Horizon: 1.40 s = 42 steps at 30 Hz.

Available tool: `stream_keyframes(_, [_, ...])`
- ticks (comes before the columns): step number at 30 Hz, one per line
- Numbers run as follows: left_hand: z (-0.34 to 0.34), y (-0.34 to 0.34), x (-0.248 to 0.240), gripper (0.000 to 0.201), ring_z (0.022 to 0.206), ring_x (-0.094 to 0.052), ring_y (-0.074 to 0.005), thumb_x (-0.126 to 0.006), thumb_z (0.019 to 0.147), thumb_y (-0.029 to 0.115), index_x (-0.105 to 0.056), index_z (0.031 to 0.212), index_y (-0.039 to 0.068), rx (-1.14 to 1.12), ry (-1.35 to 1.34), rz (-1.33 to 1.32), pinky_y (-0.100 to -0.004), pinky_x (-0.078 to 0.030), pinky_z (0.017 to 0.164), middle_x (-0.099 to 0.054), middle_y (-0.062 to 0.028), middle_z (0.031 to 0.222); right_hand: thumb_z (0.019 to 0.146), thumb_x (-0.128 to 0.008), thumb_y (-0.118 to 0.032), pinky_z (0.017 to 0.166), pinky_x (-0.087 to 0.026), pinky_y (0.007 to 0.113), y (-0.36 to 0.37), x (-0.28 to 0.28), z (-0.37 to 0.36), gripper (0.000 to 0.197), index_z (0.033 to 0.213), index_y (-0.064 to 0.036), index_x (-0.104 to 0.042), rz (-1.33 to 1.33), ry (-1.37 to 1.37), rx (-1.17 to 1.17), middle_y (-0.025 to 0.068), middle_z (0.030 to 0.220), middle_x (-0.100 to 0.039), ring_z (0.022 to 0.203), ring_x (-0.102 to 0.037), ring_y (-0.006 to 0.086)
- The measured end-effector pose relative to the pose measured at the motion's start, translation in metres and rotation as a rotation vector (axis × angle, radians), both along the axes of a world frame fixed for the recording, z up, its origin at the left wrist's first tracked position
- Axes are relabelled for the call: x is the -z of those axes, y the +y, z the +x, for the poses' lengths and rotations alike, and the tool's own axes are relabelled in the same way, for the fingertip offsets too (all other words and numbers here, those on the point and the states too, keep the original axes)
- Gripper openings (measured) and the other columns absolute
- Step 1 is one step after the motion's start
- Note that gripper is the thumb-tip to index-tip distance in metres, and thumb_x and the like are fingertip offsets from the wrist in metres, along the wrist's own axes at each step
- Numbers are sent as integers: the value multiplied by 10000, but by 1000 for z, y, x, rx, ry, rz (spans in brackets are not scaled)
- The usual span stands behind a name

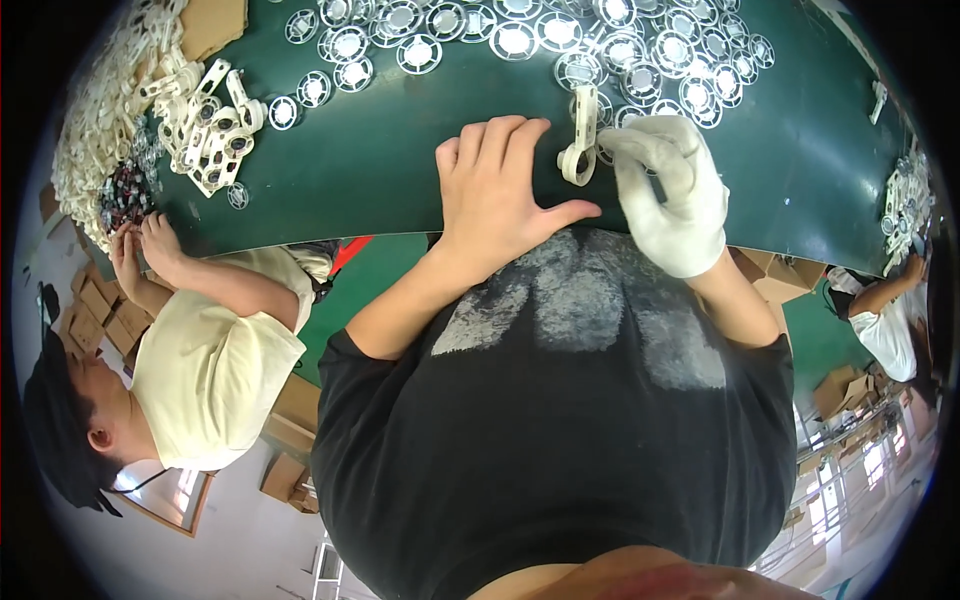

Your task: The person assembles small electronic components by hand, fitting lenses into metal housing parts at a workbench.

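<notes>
My bare left hand [490,195] lies on the green table with fingers together and thumb stretched out toward the right. It holds nothing. A cream plastic part [586,122], a straight arm with a round ring at its near end, stands between my two hands. In a white glove, my right hand [678,195] has its fingertips pinched together beside that ring. A thin rounded edge shows at the fingertips, but the glove hides most of it, so what is pinched cannot be made out. Beyond the part spread many clear round discs [513,41] with shiny centres.
Cream plastic parts lie in a cluster [212,130] at left, beside a larger heap [110,110]. A co-worker [205,360] in a pale shirt reaches toward dark small pieces [127,195]. Another person [885,330] works at far right near a pile [905,205]. The table edge [330,238] runs before me.
</notes>
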<state>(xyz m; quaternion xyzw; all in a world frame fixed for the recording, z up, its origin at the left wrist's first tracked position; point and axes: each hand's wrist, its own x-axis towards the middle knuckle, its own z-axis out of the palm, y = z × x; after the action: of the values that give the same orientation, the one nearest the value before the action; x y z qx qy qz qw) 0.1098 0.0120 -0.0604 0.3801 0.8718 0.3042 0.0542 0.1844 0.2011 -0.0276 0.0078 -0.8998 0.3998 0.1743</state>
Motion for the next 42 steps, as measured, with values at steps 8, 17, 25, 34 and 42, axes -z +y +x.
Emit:
stream_keyframes(8, [-7, 11, 3, 383, 772, -614, -243, -782, 698, 7, -697, 1063, 85, 86, -125, 322, -342, -505, 662, -607, -50, 980, 751, -704, 15, 832, -541, 381, 26, -20, 14, 408, 1156, -29, -687, 118, 43, 89, 139, 1095, -649, 993, -644, 293])
stream_keyframes(17, [-1, 31, 8, 450, 760, -584, -177, -812, 707, 188, -698, 1141, 161, 307, 91, 358, -331, -409, 632, -597, 25, 952, 893, -678, -425, 769, -565, 446, 32, -42, 50, 481, 1239, -94, -632, -109, -980, 15, 171, 881, -715, 849, -715, 370])
stream_keyframes(25, [-6, 16, 23, 300, 907, -565, -199, -817, 754, 248, -682, 1014, 186, 287, 84, 39, -351, -410, 760, -592, 22, 1036, 872, -673, -390, 779, -549, 401, 34, -17, 66, 439, 1205, -105, -670, -60, -923, 283, 156, 889, -716, 836, -716, 323])
stream_keyframes(34, [-16, 6, 13, 510, 863, -646, -249, -884, 684, 168, -667, 1135, 73, 147, -155, 314, -347, -545, 700, -622, -89, 1061, 1011, -523, -264, 663, -481, 343, 41, -15, 47, 318, 1086, 2, -679, -446, -841, 17, 127, 756, -646, 703, -636, 233])
stream_keyframes(42, [-32, 14, -10, 604, 853, -620, -187, -923, 654, 290, -726, 1170, 48, 358, -212, 428, -285, -526, 712, -592, -81, 1045, 977, -524, -315, 464, -311, 236, 36, -20, 19, 377, 998, 37, -657, -1156, -1071, -278, -22, 602, -460, 507, -386, 55])
